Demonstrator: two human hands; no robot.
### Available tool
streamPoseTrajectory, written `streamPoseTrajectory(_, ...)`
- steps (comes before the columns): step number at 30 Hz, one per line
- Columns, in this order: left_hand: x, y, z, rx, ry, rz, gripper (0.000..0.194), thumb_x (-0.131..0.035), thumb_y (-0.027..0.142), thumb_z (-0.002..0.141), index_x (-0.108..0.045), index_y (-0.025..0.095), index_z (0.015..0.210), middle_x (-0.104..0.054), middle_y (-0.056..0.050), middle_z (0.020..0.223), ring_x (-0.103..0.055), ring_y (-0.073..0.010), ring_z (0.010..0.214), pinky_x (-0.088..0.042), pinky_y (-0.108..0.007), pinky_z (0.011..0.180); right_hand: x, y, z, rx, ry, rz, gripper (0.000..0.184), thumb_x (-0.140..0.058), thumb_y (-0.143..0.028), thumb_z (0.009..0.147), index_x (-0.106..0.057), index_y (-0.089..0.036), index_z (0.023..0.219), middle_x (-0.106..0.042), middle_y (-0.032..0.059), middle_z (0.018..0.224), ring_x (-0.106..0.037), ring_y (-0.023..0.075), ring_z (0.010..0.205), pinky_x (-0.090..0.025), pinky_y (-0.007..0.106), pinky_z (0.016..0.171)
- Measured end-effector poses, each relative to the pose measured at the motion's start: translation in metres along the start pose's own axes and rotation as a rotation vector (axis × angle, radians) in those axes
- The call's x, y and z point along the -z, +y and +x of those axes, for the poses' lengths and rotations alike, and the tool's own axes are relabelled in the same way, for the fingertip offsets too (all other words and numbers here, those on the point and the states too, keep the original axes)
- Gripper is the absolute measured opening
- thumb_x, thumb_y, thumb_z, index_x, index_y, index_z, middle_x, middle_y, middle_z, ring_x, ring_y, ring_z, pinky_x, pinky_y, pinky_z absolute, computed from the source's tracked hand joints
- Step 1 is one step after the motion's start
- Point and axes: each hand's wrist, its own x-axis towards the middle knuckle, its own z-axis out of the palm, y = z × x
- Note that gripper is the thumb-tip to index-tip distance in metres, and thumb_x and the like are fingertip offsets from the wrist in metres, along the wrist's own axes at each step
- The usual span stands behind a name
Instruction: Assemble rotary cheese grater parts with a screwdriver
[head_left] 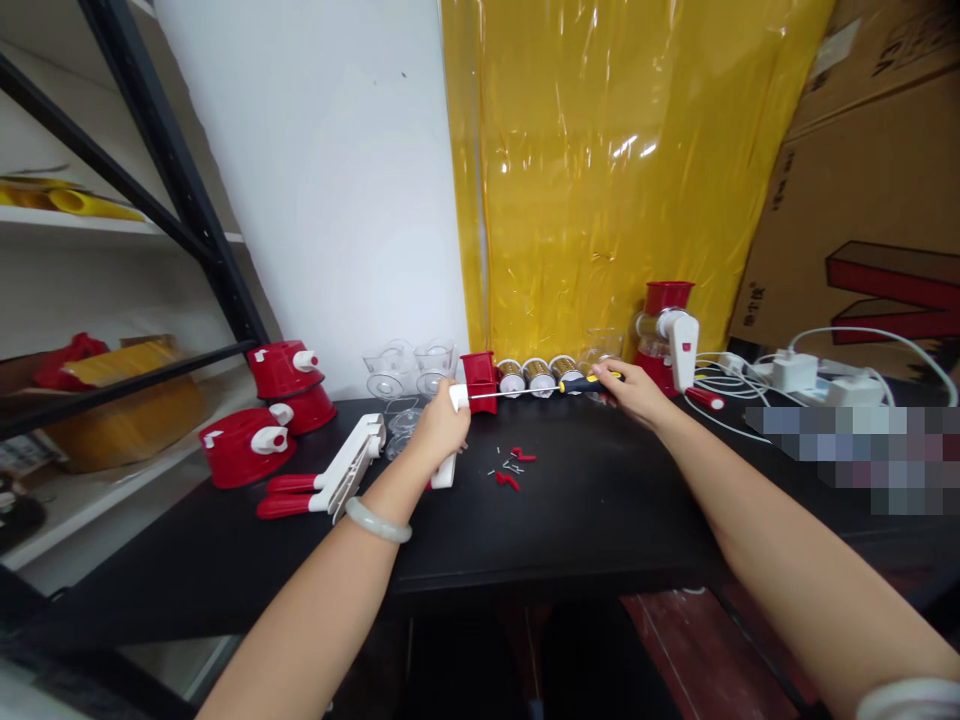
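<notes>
Just left of the frame's centre, my left hand (pixel 441 428) is curled closed around a white plastic piece (pixel 445 472); my right hand (pixel 628 390) grips a black-and-yellow-handled metal screwdriver (pixel 576 385), tip at its upper end. Small red plastic clips (pixel 508 481) lie centrally on the black tabletop (pixel 585 500).

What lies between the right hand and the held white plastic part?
In the head view: a black and yellow screwdriver in the right hand, its metal shaft pointing at the white part.
</notes>
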Motion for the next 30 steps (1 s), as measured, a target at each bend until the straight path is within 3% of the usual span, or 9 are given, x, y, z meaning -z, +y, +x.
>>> streamPoseTrajectory(12,0.001,-0.005,0.003,0.032,-0.076,0.014,0.041,-0.045,0.022,0.085,-0.041,0.022,0.126,-0.067,-0.004,0.074,-0.063,-0.0202,0.046,-0.049,-0.028,0.046,-0.005,0.017,0.007,-0.001,-0.021,0.261,0.044,-0.078,-0.053,0.062,-0.063,-0.019,0.085,-0.064,0.0009,0.089,-0.055,0.0099,0.067,-0.044,0.023,0.058)
streamPoseTrajectory(15,0.0,-0.002,0.0,0.029,-0.074,0.036,0.041,-0.045,0.021,0.085,-0.041,0.022,0.126,-0.068,-0.004,0.074,-0.065,-0.0207,0.048,-0.051,-0.03,0.051,-0.006,0.011,0.006,-0.106,0.023,0.337,0.045,-0.076,-0.058,0.064,-0.061,-0.019,0.083,-0.063,0.0011,0.074,-0.056,0.0113,0.059,-0.042,0.023,0.049)
streamPoseTrajectory(19,-0.002,0.004,-0.006,-0.05,-0.001,0.183,0.04,-0.044,0.018,0.084,-0.044,0.022,0.124,-0.07,-0.007,0.078,-0.068,-0.023,0.058,-0.052,-0.033,0.064,-0.002,0.012,0.005,-0.394,-0.007,0.155,0.062,-0.043,-0.075,0.08,-0.06,-0.017,0.065,-0.047,0.002,0.039,-0.037,0.011,0.03,-0.025,0.024,0.032)
streamPoseTrajectory(22,-0.003,0.009,-0.011,-0.086,0.025,0.249,0.042,-0.044,0.018,0.085,-0.044,0.022,0.126,-0.072,-0.01,0.085,-0.07,-0.0255,0.067,-0.051,-0.035,0.069,0.0,0.021,0.006,-0.462,-0.029,0.036,0.058,-0.053,-0.072,0.077,-0.056,-0.018,0.056,-0.036,-0.0017,0.031,-0.025,0.0081,0.025,-0.016,0.025,0.03)
streamPoseTrajectory(27,-0.005,0.006,-0.011,-0.066,0.033,0.253,0.042,-0.045,0.019,0.085,-0.044,0.021,0.127,-0.072,-0.011,0.089,-0.071,-0.0255,0.072,-0.051,-0.035,0.073,-0.003,0.03,0.009,-0.318,-0.002,0.099,0.055,-0.061,-0.071,0.071,-0.048,-0.021,0.054,-0.037,-0.0035,0.034,-0.028,0.0075,0.03,-0.02,0.024,0.034)
streamPoseTrajectory(30,-0.008,0.0,-0.006,-0.052,0.033,0.208,0.041,-0.046,0.019,0.085,-0.044,0.022,0.126,-0.072,-0.01,0.088,-0.071,-0.0248,0.072,-0.052,-0.034,0.073,-0.002,0.028,0.01,-0.197,0.0,0.062,0.054,-0.059,-0.072,0.072,-0.054,-0.019,0.061,-0.041,-0.0037,0.037,-0.034,0.0088,0.033,-0.023,0.024,0.036)
